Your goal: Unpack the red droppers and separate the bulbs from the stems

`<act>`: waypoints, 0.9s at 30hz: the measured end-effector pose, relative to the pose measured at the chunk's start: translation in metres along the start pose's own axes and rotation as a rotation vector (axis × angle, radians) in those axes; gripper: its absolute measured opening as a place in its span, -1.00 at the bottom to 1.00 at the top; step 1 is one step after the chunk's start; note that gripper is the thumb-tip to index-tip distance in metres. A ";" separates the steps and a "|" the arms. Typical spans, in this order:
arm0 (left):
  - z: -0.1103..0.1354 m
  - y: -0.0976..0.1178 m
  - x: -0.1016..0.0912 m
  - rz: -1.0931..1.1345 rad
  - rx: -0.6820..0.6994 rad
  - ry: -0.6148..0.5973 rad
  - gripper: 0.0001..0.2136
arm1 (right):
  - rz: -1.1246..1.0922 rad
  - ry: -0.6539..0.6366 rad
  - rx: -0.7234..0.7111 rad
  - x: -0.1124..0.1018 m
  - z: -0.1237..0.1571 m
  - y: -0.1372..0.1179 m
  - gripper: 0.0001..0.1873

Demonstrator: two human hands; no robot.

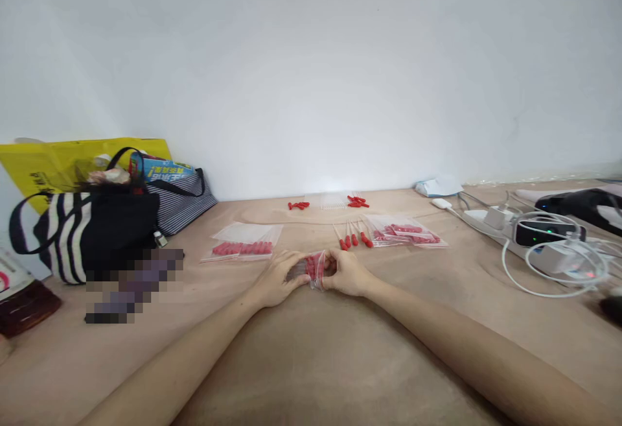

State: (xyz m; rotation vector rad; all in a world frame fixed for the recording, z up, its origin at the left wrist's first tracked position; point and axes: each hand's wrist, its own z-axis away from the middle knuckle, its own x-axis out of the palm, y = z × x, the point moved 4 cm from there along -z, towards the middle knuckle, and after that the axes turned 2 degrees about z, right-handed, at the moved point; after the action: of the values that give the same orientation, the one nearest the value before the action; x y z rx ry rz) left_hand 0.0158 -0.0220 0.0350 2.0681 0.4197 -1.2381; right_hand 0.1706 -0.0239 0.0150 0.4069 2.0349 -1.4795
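Both of my hands meet at the middle of the table on a small clear plastic bag (315,268) with red pieces inside. My left hand (276,278) pinches the bag's left side with its fingers closed. My right hand (346,272) grips the right side, fingers curled around it. Just beyond lie two filled clear bags of red pieces, one to the left (241,244) and one to the right (407,231). Several loose red-tipped sticks (354,238) lie between them.
Further back are small piles of red caps (298,205) (357,201) and clear sticks (333,201). A striped black-and-white bag (87,231) and a yellow bag (53,161) stand at the left. A power strip with chargers and white cables (549,251) lies at the right.
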 end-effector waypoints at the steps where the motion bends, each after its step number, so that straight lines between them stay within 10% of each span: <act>1: 0.000 0.000 0.000 0.003 -0.003 0.000 -0.65 | -0.009 -0.013 0.003 0.001 0.000 0.001 -0.70; 27: 0.001 -0.008 0.003 -0.015 -0.027 -0.004 -0.68 | -0.306 -0.079 -0.131 -0.013 0.005 0.011 -0.74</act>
State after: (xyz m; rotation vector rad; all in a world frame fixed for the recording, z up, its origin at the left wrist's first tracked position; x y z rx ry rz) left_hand 0.0121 -0.0170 0.0291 2.0430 0.4477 -1.2388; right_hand 0.1885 -0.0232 0.0136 -0.0179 2.1872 -1.4961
